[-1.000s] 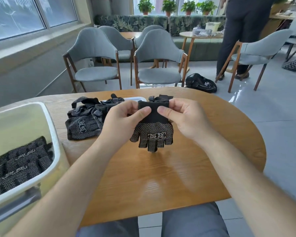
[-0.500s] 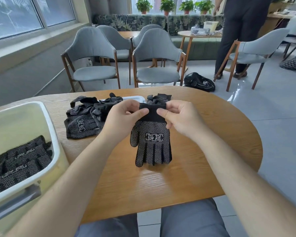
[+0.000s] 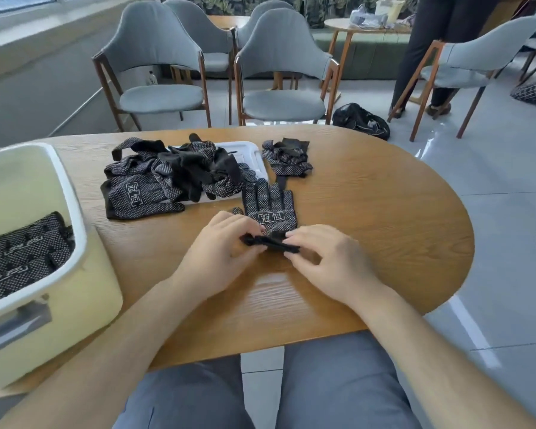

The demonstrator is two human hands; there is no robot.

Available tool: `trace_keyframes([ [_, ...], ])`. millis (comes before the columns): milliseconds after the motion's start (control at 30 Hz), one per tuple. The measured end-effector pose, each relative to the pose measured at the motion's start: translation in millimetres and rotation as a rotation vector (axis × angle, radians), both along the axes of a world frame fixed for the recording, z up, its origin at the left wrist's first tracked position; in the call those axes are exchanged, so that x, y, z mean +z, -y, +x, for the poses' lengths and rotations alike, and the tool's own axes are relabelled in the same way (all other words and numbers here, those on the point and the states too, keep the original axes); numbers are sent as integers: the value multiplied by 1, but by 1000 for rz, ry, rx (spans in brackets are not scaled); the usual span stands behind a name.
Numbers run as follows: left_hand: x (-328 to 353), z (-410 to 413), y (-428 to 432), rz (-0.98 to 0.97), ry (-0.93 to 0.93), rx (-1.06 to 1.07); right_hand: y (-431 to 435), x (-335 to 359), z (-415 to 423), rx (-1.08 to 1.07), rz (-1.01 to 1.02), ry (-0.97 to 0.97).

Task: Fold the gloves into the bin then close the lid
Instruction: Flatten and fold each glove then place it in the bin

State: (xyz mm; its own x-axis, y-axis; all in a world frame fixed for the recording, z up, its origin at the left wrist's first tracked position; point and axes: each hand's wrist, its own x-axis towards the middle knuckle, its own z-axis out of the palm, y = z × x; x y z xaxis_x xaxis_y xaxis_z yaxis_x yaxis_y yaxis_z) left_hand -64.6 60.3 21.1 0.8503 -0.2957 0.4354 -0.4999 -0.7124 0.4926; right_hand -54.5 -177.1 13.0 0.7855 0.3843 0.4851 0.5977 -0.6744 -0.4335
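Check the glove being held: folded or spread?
Spread: the glove lies flat, fingers pointing away; left hand and right hand pinch its bunched cuff.

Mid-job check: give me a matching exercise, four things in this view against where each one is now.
Things:
1. glove
2. bin
3. lid
4. bag

Places:
A. on the floor beyond the table
B. partly under the glove pile
C. at the table's left edge, folded gloves inside
D. flat on the table, cuff pinched by left hand and right hand

Pairs: 1-D, 2-C, 3-B, 4-A
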Motion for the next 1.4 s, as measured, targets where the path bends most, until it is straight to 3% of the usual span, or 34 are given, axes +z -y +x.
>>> trace_keyframes([
  [200, -18, -25, -6, 140, 1, -93, 5, -16, -22, 88, -37, 112],
  [433, -16, -43, -6, 150, -19, -180, 7, -9, -29, 222, -41, 41],
  [600, -13, -30, -11, -24, -6, 11, -22, 12, 1, 68, 53, 17],
  [767, -15, 9, -20, 6, -31, 334, -74, 27, 44, -20, -125, -156],
  [867, -20, 11, -20, 18, -2, 334, -86, 14, 51, -13, -195, -195],
  [1200, -22, 9, -23, 28, 3, 289, -77, -9, 43, -15, 63, -103],
  [1400, -23, 9, -21, -20, 11, 321, -81, -16, 44, -34, -80, -28],
])
